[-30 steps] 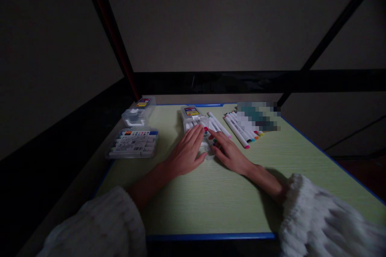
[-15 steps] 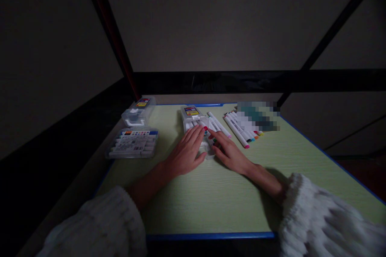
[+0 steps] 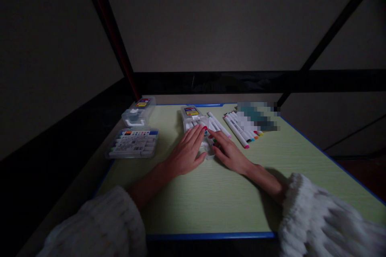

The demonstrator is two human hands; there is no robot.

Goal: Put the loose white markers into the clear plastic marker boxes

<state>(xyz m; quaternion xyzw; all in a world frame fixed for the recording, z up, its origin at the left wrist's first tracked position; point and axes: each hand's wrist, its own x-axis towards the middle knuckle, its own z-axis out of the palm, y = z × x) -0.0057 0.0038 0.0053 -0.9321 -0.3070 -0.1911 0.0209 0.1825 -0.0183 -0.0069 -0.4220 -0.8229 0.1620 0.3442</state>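
Fingers of my left hand and right hand lie flat on marker case, grip slack, clasping nothing; press evenly.

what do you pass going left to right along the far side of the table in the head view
clear box → marker case → two loose markers → marker row

Three clear marker cases, two hands, one green table, loose markers (too bunched to count).
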